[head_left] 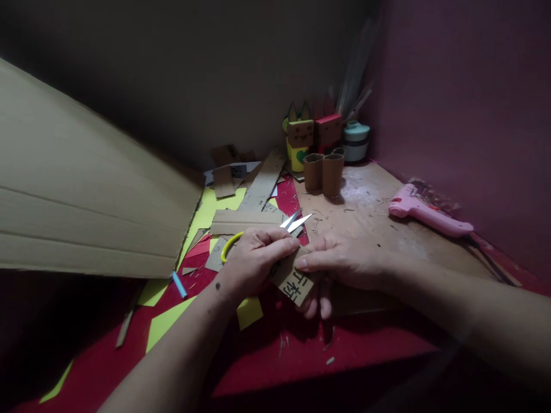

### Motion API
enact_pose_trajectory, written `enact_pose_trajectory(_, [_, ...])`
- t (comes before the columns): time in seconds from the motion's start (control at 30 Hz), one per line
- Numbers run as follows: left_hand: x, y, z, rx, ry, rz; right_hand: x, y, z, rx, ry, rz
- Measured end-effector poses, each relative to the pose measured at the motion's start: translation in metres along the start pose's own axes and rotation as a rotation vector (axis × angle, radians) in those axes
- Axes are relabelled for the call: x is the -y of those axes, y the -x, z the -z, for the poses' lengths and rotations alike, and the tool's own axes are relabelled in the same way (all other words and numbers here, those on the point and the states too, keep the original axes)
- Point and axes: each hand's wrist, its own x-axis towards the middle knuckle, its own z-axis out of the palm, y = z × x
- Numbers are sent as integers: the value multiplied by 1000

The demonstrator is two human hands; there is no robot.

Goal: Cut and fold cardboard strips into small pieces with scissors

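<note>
A small piece of cardboard (295,288) with black printed characters is tilted between my two hands, above the red surface. My left hand (262,255) is closed, its thumb pressed on the upper left part of the piece. My right hand (340,261) pinches the piece from the right, thumb on the face and fingers curled beneath. Just beyond my left hand are scissors with yellow handles (228,245) and bright, slightly parted blades (297,222); their middle is hidden, and I cannot tell whether the hand touches them.
Cardboard strips (262,186) and yellow paper (166,321) lie around. A large cardboard panel (94,189) stands left. Behind are cardboard tubes (332,175), two cardboard figures (300,137) and a lidded pot (356,140). A pink glue gun (430,212) lies right, near a blue stick (179,285) far left.
</note>
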Motion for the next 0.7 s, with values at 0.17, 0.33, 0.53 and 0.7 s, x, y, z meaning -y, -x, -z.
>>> enact_pose_trajectory(0.17, [0, 0, 0, -19, 10, -31, -1, 0, 0, -14, -29, 25])
enact_pose_trajectory(0.33, [0, -4, 10, 106, -127, -16, -2, -2, 5, -91, -12, 54])
enact_pose_trajectory(0.53, [-3, -4, 8, 17, -235, -96, -1, -1, 11, -99, 20, 88])
enact_pose_trajectory(0.7, [0, -6, 13, 134, -237, -92, 1, 0, 14, -180, 16, 80])
